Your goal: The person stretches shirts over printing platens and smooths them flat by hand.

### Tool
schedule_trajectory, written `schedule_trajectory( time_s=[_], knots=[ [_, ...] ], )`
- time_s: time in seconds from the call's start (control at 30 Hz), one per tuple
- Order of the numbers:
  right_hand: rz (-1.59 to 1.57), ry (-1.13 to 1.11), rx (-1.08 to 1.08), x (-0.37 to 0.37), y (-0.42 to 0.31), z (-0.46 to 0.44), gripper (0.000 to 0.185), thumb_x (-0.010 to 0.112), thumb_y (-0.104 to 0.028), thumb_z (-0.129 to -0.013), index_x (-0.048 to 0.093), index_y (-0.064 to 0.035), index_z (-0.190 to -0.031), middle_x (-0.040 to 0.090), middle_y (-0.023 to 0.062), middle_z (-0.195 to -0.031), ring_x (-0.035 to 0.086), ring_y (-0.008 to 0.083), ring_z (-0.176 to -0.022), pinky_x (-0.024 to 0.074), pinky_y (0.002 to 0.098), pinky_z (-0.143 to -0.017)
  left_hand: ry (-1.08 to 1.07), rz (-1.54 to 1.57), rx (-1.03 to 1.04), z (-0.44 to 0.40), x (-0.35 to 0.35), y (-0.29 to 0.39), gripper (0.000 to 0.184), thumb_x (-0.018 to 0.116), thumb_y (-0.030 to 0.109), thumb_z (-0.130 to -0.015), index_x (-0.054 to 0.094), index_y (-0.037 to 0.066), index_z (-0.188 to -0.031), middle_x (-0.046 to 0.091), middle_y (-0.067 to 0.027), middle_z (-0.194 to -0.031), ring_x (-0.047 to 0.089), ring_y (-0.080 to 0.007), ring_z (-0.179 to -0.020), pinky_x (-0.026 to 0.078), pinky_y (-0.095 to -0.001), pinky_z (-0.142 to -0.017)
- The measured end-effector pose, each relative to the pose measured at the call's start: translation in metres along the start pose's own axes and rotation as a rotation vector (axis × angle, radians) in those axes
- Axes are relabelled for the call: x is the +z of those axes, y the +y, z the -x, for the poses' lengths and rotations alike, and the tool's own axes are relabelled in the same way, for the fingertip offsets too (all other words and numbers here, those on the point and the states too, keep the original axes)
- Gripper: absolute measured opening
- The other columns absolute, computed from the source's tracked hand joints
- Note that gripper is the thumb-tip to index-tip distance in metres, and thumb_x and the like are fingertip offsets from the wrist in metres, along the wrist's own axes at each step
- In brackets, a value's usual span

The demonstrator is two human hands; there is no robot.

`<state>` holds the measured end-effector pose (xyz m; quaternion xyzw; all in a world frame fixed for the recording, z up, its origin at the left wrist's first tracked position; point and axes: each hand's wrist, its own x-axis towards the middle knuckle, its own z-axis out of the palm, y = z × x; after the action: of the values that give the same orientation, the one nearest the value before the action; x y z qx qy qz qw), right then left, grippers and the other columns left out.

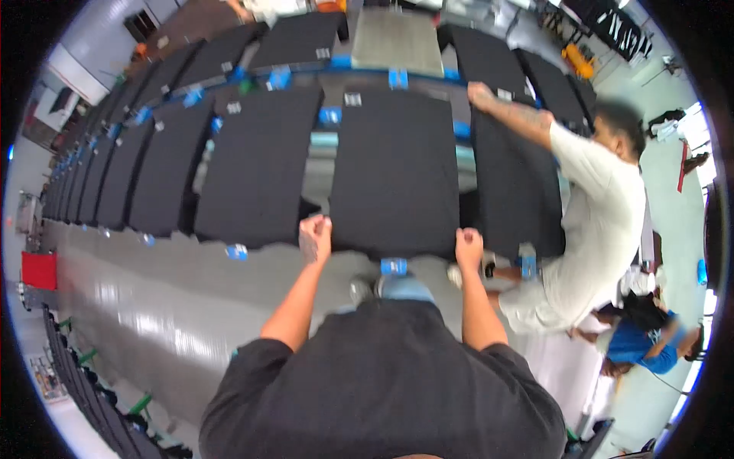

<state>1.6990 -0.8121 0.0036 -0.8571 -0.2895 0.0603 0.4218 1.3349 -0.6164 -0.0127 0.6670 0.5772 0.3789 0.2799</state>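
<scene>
A black shirt (395,176) lies flat over the board in front of me, with a small white print near its far edge. My left hand (316,236) is closed at its near left corner, fingers pinched on the black fabric. At the near right corner my right hand (469,248) is closed too, gripping the same shirt's edge. Between my hands a blue clamp (394,266) shows just below the near edge. Another black shirt (260,164) covers the board to the left.
A co-worker in a white shirt (604,206) leans in close on my right, one arm over the neighbouring black shirt (516,183). Beyond is a second row of boards, one with a bare surface (397,42). A person in blue (638,340) is at the lower right.
</scene>
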Motion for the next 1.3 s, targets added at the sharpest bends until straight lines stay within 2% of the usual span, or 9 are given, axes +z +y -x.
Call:
schedule_trajectory(
  time_s=[0.27,0.57,0.67,0.77,0.8,0.9,1.17,1.23,1.3],
  knots=[
    [-0.061,-0.1,0.122,0.043,0.034,-0.052,0.015,0.063,-0.014,-0.082,0.067,-0.0008,-0.086,0.066,0.0102,-0.076,0.062,0.0195,-0.072,0.0496,0.0342,-0.072,-0.309,-0.041,-0.269,-0.026,0.009,-0.006,0.037,0.073,0.034,-0.079,0.071,0.003,-0.099,0.071,-0.0147,-0.095,0.069,-0.0246,-0.091,0.052,-0.0336,-0.082],
    [-0.432,-0.223,0.517,0.042,0.033,-0.054,0.015,0.059,-0.003,-0.08,0.07,-0.0013,-0.089,0.065,0.003,-0.079,0.059,0.0138,-0.076,0.0468,0.0283,-0.074,-0.48,0.474,-0.771,-0.028,0.01,-0.04,0.025,0.07,0.02,-0.087,0.069,0.003,-0.105,0.068,-0.0033,-0.09,0.061,-0.0121,-0.074,0.048,-0.0266,-0.065],
    [-0.384,-0.323,0.562,0.026,0.03,-0.055,0.013,0.06,-0.007,-0.082,0.07,-0.0044,-0.09,0.06,0.001,-0.07,0.055,0.0131,-0.063,0.0448,0.0291,-0.058,-0.548,0.521,-0.809,-0.031,0.011,-0.043,0.03,0.068,0.018,-0.089,0.064,0.002,-0.115,0.067,-0.004,-0.098,0.061,-0.0129,-0.082,0.049,-0.027,-0.07],
    [-0.43,-0.54,0.803,0.002,-0.006,-0.058,0.014,0.064,-0.025,-0.087,0.068,-0.0117,-0.091,0.044,-0.0025,-0.056,0.035,0.0111,-0.041,0.0209,0.0295,-0.036,-0.605,0.64,-0.859,-0.038,0.003,-0.031,0.039,0.067,0.018,-0.088,0.058,0.003,-0.122,0.064,-0.0076,-0.109,0.061,-0.0181,-0.1,0.048,-0.0349,-0.086],
    [-0.493,-0.598,0.804,0.012,0.02,-0.061,0.02,0.064,-0.026,-0.089,0.066,-0.0073,-0.093,0.055,0.002,-0.065,0.048,0.0152,-0.05,0.037,0.0315,-0.043,-0.606,0.657,-0.86,-0.038,0.006,-0.04,0.035,0.065,0.02,-0.09,0.058,0.001,-0.119,0.064,-0.0096,-0.112,0.061,-0.0195,-0.101,0.048,-0.0363,-0.087],
    [-0.635,-0.686,0.757,0.008,0.011,-0.048,0.028,0.061,-0.023,-0.093,0.061,0.0033,-0.102,0.065,0.0141,-0.107,0.06,0.0234,-0.1,0.0433,0.0345,-0.093,-0.664,0.782,-0.966,-0.046,0.004,-0.03,0.037,0.057,0.032,-0.096,0.058,0.001,-0.117,0.064,-0.0112,-0.114,0.061,-0.0212,-0.104,0.049,-0.0364,-0.089],
    [-0.93,-0.848,0.993,0.005,-0.004,-0.068,0.067,0.049,-0.049,-0.096,0.042,0.0022,-0.138,0.047,0.0109,-0.142,0.042,0.0248,-0.132,0.0304,0.0393,-0.111,-0.548,1.109,-1.159,-0.046,0.022,-0.017,0.043,0.051,0.036,-0.097,0.056,0.001,-0.121,0.06,-0.0161,-0.123,0.056,-0.0315,-0.114,0.043,-0.0467,-0.1],
    [-0.592,-0.816,0.926,0.038,0.073,-0.083,0.069,0.044,-0.063,-0.093,0.062,-0.0009,-0.117,0.066,0.0102,-0.109,0.061,0.0208,-0.094,0.0464,0.0356,-0.083,-0.489,1.14,-1.207,-0.047,0.021,-0.021,0.039,0.054,0.033,-0.095,0.058,0.001,-0.118,0.063,-0.0145,-0.118,0.059,-0.0311,-0.109,0.047,-0.0468,-0.095],
    [-0.376,-0.698,0.855,0.045,0.032,-0.12,0.065,0.04,-0.067,-0.092,0.064,-0.0077,-0.081,0.057,0.0003,-0.067,0.048,0.0122,-0.056,0.0325,0.029,-0.049,-0.448,1.075,-1.181,-0.048,0.035,-0.062,0.029,0.055,0.03,-0.095,0.063,0.005,-0.108,0.067,-0.0089,-0.108,0.062,-0.0235,-0.103,0.049,-0.0403,-0.092]
  ],
)
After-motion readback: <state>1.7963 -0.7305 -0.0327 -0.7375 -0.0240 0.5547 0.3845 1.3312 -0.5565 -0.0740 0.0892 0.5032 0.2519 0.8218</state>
